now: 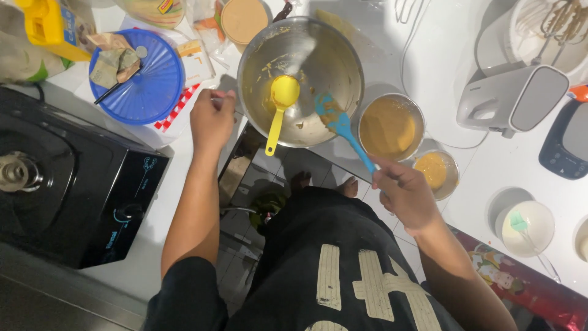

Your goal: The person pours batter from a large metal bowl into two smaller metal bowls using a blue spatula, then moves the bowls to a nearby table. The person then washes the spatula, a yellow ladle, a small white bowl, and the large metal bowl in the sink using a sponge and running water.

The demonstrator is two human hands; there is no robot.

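Now blue spatula point(335, 120) in right hand point(404, 193)

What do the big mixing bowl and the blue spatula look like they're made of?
The large silver mixing bowl looks like brushed stainless steel, with soft grey reflections. The blue spatula in the right hand appears matte plastic or silicone; which one is unclear.

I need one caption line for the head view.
Right hand scrapes a steel bowl with a blue spatula; left hand steadies it.
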